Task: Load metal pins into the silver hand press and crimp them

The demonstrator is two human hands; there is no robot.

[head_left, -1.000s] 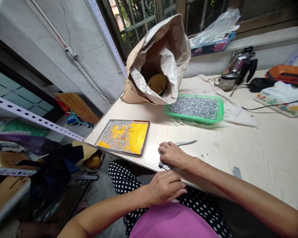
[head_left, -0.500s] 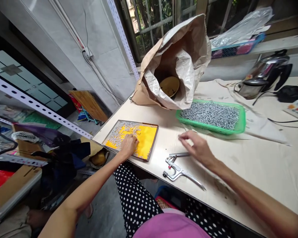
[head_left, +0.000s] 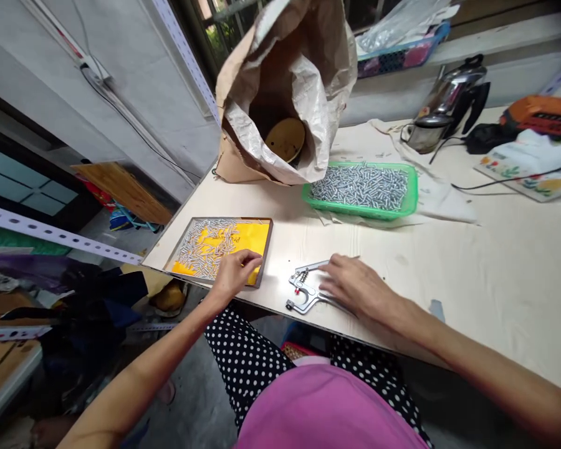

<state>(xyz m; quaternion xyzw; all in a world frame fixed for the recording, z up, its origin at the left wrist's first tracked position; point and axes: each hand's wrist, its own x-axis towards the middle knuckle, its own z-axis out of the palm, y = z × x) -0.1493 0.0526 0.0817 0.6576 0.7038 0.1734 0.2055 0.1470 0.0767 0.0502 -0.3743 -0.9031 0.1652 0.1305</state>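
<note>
My left hand (head_left: 234, 272) is over the right front part of a shallow tray (head_left: 270, 240), its thumb and fingertips pinched together. Whatever is between them is too small to make out. The tray has a yellow bottom sheet (head_left: 255, 236) and many small silvery metal pins (head_left: 201, 249), mostly to the left. My right hand (head_left: 358, 287) reaches down over the handles of silver snap-fastener pliers (head_left: 308, 298), its fingers curled around them. The pliers lie on the table, jaws toward the left; the handle ends are partly hidden under the hand.
Behind the pliers stands a green basket (head_left: 414, 193) full of small metal pieces. A large paper sack (head_left: 238, 149) with a round tub inside leans at the back. A steel kettle (head_left: 458, 93), a mug (head_left: 423, 134) and an orange tool (head_left: 542, 115) stand back right.
My right hand has come down and left onto the pliers' handles. My left hand has moved from mid-tray toward its right side. The view has shifted right.
</note>
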